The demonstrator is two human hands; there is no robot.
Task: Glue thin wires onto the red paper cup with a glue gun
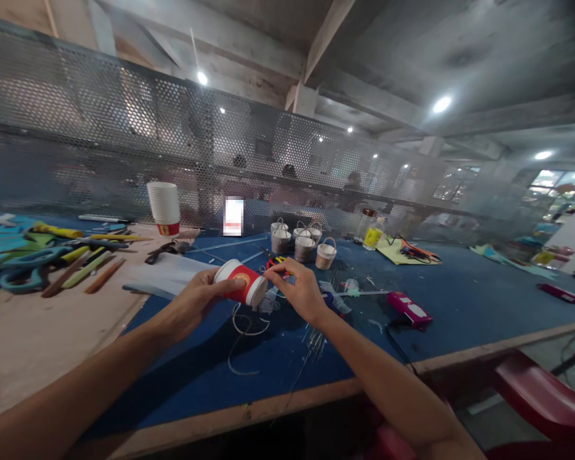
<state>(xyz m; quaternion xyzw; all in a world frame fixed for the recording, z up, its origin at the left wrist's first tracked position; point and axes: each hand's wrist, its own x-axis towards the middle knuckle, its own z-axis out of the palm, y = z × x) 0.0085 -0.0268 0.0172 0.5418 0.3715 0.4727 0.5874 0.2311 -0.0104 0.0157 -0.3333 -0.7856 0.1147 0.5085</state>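
Over the worktop [191,383], between its front and back edges, the left hand [199,297] curls round a paper cup [253,286] showing no handle, the right hand [299,287] pinches beside it, holding unclear, while handled cups [304,248] stand seemingly finished toward the back edge.

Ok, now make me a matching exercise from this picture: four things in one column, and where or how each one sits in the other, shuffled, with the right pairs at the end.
Things
1. Single red-and-white cup
2. Cup stack
3. Small handled baskets
4. Magenta device with a white patch

Places and states
A. Nested and upright, at the picture's left
B. Lying on the blue tabletop, right of the right hand
C. Tilted, gripped by the left hand
D. Grouped beyond the right hand

Pairs: 1-C, 2-A, 3-D, 4-B
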